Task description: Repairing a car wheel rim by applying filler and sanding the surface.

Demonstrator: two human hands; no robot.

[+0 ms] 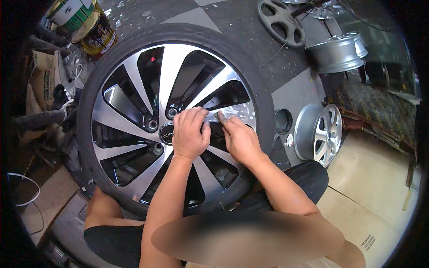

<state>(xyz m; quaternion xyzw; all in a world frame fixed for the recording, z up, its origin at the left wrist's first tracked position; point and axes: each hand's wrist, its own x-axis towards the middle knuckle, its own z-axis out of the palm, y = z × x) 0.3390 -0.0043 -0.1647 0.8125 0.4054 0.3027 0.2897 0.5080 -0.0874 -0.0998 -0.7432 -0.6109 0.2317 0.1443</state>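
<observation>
A car wheel [169,76] with polished silver spokes, black pockets and a black tyre [87,120] lies face up in front of me. My left hand [191,134] rests over the spokes beside the round centre cap [166,133], fingers extended and lying against the metal. My right hand [239,137] is closed, its fingertips pressed on the right-hand spoke [239,112]. A small greenish edge shows at those fingertips, too little of it to name. Whitish, patchy marks cover that spoke.
Paint cans [99,38] stand at the far left by a cardboard box [44,73]. Loose silver rims [319,134] and a grey wheel cover [280,22] are at the right. A black round cup-like thing [283,121] sits near the tyre. Beige boards [371,178] lie at the lower right.
</observation>
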